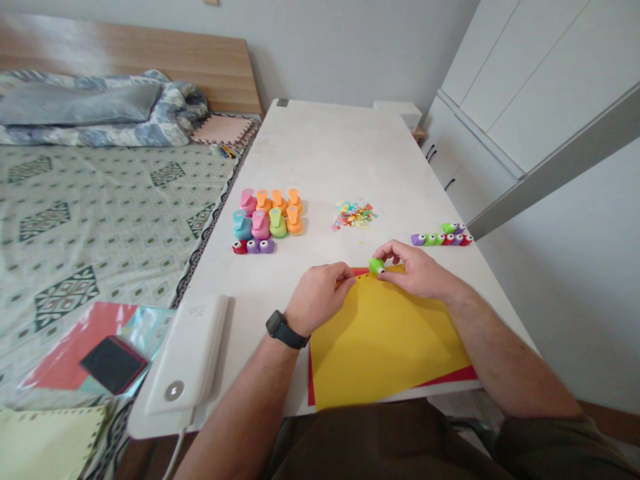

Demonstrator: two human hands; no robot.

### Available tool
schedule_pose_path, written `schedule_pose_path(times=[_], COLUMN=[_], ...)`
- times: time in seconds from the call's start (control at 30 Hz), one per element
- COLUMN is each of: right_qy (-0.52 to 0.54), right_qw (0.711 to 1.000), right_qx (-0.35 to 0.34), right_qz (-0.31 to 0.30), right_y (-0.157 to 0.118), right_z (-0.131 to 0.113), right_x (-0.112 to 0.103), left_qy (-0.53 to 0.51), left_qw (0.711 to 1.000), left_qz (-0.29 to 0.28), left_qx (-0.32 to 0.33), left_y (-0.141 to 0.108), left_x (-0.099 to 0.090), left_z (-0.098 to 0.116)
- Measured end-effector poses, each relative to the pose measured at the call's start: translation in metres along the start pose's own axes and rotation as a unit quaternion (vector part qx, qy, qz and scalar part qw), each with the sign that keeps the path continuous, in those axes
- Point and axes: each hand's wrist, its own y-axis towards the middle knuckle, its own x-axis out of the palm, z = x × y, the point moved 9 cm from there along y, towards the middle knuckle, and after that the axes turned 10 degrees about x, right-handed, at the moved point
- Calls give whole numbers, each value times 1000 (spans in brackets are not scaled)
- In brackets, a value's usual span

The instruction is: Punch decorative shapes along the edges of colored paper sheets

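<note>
A small green craft punch (pixel 376 266) is between the thumb and fingers of my right hand (pixel 419 269), at the far edge of a yellow sheet of paper (pixel 387 340). Several small punched holes run along that edge, to the left of the punch. My left hand (pixel 320 293) pinches the same edge near its left corner, thumb on top. Beneath the yellow sheet lies a red sheet (pixel 447 377), showing at its margins. Beyond the hands is a pile of colourful paper cutouts (pixel 355 215).
Larger craft punches (pixel 261 225) stand in rows at the left, with small ones (pixel 253 247) before them. More small punches (pixel 443 239) line the right edge of the white table (pixel 320 147). A white corded device (pixel 187 357) lies front left, beside a bed (pixel 140 193).
</note>
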Motion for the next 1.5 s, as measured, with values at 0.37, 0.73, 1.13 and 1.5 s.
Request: schedule_pose_path(times=[0.37, 0.73, 1.13, 1.5], right_qy=[-4, -50, -18, -18], right_qw=[1000, 997, 995, 994], right_qx=[4, -10, 18, 19], right_qz=[1, -61, -96, -104], right_y=[0, 5, 6, 3], right_z=[1, -2, 4, 0], right_x=[0, 11, 19, 18], left_qy=[-7, -11, -7, -10], left_qw=[1000, 1000, 1000, 1000], left_qz=[7, 15, 14, 17], left_qx=[-1, 4, 10, 5], left_y=[0, 1, 1, 0], left_x=[-1, -2, -2, -2], left_z=[-1, 1, 2, 1])
